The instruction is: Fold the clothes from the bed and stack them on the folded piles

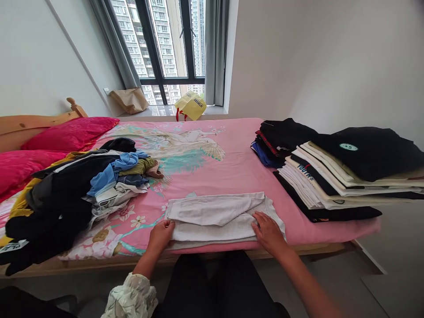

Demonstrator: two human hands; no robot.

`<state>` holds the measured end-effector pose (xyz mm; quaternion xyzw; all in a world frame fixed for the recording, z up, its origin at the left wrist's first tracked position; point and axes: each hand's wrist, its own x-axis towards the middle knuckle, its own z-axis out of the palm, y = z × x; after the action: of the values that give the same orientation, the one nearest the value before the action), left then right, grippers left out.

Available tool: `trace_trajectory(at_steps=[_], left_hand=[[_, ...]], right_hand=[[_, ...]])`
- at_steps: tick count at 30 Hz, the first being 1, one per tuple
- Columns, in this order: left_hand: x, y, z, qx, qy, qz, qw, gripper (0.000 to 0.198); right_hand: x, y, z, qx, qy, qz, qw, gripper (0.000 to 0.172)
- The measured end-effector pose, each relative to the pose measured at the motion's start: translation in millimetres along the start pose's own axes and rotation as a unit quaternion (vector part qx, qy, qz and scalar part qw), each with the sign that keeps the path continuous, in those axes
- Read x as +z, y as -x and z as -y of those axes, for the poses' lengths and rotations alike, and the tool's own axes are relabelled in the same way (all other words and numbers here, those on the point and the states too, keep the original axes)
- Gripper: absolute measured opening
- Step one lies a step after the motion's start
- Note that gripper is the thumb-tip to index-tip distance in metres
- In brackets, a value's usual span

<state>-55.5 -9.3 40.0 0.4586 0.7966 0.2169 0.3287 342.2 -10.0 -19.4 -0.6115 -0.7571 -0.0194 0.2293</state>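
Pink-covered bed (pixel 238 154): pale garment (pixel 215 216) lies folded along the near edge. Left hand (pixel 161 236) pinches its left side; right hand (pixel 269 234) rests, unclenched, on its right side. Clothing stack (pixel 331 176) occupies the right edge.

Bedroom in daylight, a dark-framed window (pixel 165 44) well beyond the left hand (pixel 161 236).
Grey curtains (pixel 217 53) flank it; a pale wall (pixel 318 66) rises beyond the right hand (pixel 268 234). The bed (pixel 238 145) extends beneath both, its wooden headboard (pixel 16 130) far left of them, grey floor (pixel 334 269) below.
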Motion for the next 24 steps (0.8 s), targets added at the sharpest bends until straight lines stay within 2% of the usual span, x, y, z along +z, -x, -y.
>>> trace_trajectory(at_steps=[3, 5, 7, 9, 13, 17, 20, 24], left_hand=[[-7.6, 3, 4, 0.027, -0.069, -0.039, 0.997, 0.024], [-12.2, 5, 9, 0.032, -0.101, -0.074, 0.992, 0.032], [-15.8, 6, 15, 0.035, -0.12, -0.105, 0.987, 0.042], [-18.5, 5, 23, 0.032, -0.123, -0.112, 0.986, 0.045], [-23.4, -3, 35, 0.006, -0.084, -0.042, 0.996, 0.038], [-27.0, -8, 38, 0.014, -0.016, 0.037, 0.999, 0.037], [-27.9, -6, 36, 0.028, 0.058, 0.095, 0.993, 0.037], [-25.4, -1, 32, 0.026, 0.161, 0.138, 0.977, 0.03]], right_hand=[[-8, -2, 9, 0.034, -0.006, -0.009, 0.999, 0.036], [-15, -6, 26, 0.031, -0.029, -0.028, 0.999, 0.036], [-23, -11, 52, -0.008, -0.064, -0.035, 0.997, 0.035], [-28, -17, 87, -0.058, -0.1, -0.022, 0.993, 0.034], [-22, -36, 165, -0.135, -0.174, 0.045, 0.974, 0.036], [10, -61, 224, -0.167, -0.217, 0.105, 0.956, 0.039], [43, -71, 246, -0.142, -0.224, 0.126, 0.956, 0.039], [74, -69, 251, -0.133, -0.228, 0.1, 0.959, 0.039]])
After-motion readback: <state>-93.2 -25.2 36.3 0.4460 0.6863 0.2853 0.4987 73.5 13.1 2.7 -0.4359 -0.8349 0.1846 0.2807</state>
